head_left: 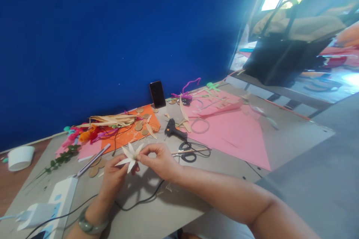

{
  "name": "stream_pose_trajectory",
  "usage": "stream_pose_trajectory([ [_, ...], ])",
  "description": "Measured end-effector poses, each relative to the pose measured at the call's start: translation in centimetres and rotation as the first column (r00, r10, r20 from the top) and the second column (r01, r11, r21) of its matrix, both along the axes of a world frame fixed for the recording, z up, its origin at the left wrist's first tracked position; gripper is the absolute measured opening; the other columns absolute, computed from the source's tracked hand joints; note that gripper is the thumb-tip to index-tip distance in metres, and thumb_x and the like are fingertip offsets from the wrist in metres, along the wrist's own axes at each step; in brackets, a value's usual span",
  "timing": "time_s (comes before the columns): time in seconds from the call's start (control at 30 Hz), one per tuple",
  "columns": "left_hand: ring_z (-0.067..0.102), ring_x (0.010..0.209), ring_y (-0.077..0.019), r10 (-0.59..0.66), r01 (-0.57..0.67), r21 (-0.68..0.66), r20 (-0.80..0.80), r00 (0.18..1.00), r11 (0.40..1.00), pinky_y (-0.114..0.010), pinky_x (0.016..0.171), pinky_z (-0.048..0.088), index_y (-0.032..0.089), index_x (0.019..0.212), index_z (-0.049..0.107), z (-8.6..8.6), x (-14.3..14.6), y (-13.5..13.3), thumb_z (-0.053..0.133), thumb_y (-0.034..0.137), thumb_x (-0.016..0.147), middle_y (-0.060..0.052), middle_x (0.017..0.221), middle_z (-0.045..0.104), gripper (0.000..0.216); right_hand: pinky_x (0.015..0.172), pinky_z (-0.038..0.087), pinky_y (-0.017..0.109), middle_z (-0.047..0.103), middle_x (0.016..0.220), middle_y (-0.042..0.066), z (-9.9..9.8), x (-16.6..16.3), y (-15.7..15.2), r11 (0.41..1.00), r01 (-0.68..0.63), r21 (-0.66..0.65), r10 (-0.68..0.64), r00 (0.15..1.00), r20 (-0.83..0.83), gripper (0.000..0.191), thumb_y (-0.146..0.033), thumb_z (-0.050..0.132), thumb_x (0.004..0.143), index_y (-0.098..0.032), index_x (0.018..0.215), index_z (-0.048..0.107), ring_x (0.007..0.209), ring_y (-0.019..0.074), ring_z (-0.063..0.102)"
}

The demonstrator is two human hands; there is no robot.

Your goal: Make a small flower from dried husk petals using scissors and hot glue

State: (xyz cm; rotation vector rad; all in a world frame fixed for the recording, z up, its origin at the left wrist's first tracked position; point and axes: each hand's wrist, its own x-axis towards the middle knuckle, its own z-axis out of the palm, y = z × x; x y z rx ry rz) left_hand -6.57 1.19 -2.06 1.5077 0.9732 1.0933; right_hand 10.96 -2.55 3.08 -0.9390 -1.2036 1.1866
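A cream-white flower (131, 155) with several pointed petals is held up above the near part of the table. My left hand (114, 176) is closed on it from below and the left, a bangle at the wrist. From the right, my right hand (160, 160) pinches at the flower's centre with thumb and forefinger. Its stem, if there is one, is hidden by the fingers. Just beyond my right hand lie a black hot glue gun (175, 130) and black-handled scissors (187, 156).
Orange paper (123, 137) carries dried strips (112, 120) and wooden discs. Pink paper (238, 134) lies to the right. A phone (157, 94) leans against the blue wall. At left are a power strip (67, 186), a leafy sprig (60, 160) and a white cup (21, 158). A black cable crosses the near table.
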Motion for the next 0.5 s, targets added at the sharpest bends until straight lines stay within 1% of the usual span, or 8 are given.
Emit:
stream_pose_trajectory([
  [0.23,0.062,0.057,-0.0183,0.039,-0.038,0.032,-0.019,0.999,0.999,-0.027,0.054,0.048,0.016,0.064,0.069,-0.1,-0.32,0.0,0.071,0.028,0.067,-0.004,0.058,0.067,0.013,0.062,0.046,0.023,0.066,0.057,0.002,0.17,-0.06,-0.06,0.999,-0.043,0.001,0.043,0.999,-0.032,0.016,-0.017,0.065,0.074,-0.013,0.059,0.068,0.058,0.0113,0.057],
  [0.5,0.063,0.058,-0.0185,0.014,-0.013,0.061,-0.024,1.0,0.998,-0.029,0.058,0.05,0.017,0.068,0.07,-0.4,-0.44,0.14,0.069,0.029,0.07,-0.004,0.061,0.069,0.012,0.063,0.046,0.023,0.066,0.058,0.002,0.14,0.04,-0.06,1.0,-0.025,0.012,0.026,1.0,-0.017,0.016,-0.019,0.065,0.074,-0.014,0.059,0.068,0.059,0.0117,0.057],
])
